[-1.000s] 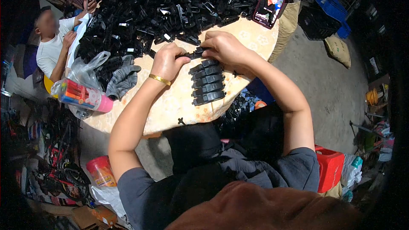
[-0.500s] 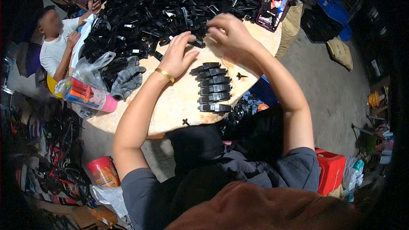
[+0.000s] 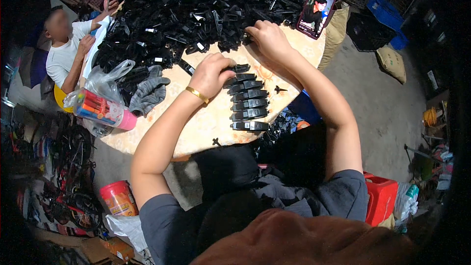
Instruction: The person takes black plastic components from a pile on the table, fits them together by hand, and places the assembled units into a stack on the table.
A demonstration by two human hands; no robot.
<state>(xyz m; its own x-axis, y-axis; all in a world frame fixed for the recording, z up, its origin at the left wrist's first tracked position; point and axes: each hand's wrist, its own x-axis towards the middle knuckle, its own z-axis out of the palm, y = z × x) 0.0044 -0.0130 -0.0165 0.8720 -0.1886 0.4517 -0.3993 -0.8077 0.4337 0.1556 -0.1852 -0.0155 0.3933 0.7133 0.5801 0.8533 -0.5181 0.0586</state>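
On the patterned table (image 3: 208,125), I judge most of the work remains: a big loose heap (image 3: 176,10) of black parts covers the far side, while six sit in a row (image 3: 249,103) nearer. My left hand (image 3: 212,76) pinches one black piece (image 3: 241,68) just beyond that row; my right hand (image 3: 271,41) curls at the heap's edge, whether gripping anything I cannot tell.

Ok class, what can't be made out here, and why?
Head view:
Black part: left end, behind the left hand.
Right hand: whether it holds anything; fingers blend into the black pile.
Pile's far side: cut off by the top edge.
Blue item: partly hidden by the tabletop.
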